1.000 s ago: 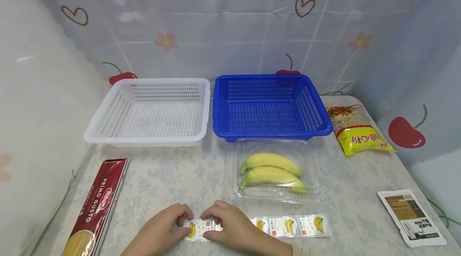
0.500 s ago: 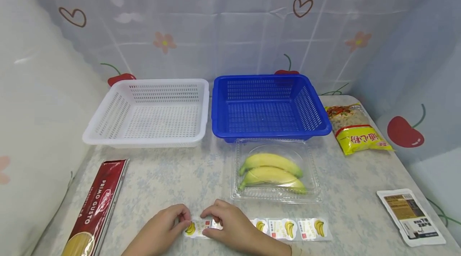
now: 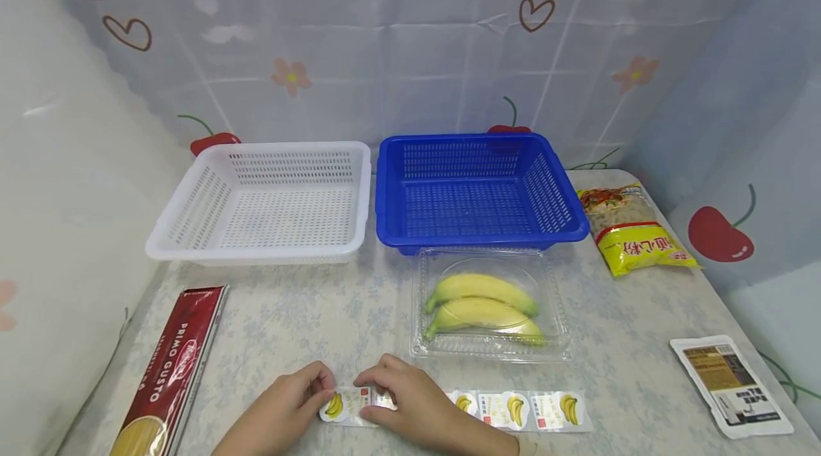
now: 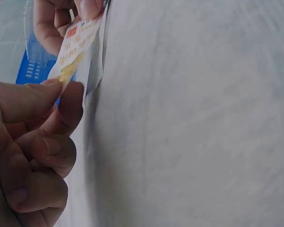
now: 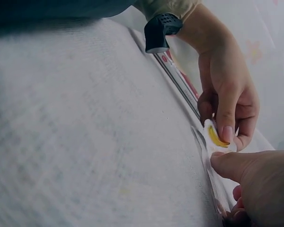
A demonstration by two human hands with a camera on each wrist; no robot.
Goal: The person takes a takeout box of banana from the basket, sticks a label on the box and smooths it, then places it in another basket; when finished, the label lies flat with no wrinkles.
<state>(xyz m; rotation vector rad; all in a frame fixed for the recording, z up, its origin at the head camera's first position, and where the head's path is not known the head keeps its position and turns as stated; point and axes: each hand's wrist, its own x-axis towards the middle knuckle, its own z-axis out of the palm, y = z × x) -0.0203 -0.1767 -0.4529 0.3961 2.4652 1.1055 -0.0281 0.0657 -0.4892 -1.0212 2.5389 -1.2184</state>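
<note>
The patterned surface (image 3: 308,328) filled most of my view, and I judged that a label dropped sticky side down could cling to it. Toward the back stood the blue basket (image 3: 487,237), so near the clear container (image 3: 490,353) that I couldn't tell whether they touched; a careless nudge to one might have shifted both. The container held two bananas (image 3: 482,291), and its ridged edge and moulded top, I reckoned, could wrinkle a label laid across them.

In front of it ran the label strip (image 3: 503,410), flat at its right end. My feed had the right hand (image 3: 413,402) curled over it, thumb and fingers gripping; were that grip to ease, the strip could skid. The left hand (image 3: 288,402) was nearly closed, thumb and forefinger pinching the end banana label (image 3: 346,406), which looked partly lifted in the left wrist view. A sharp pull against the right thumb could crease or tear it, I thought, and any bared adhesive could catch on the fingertips.
</note>
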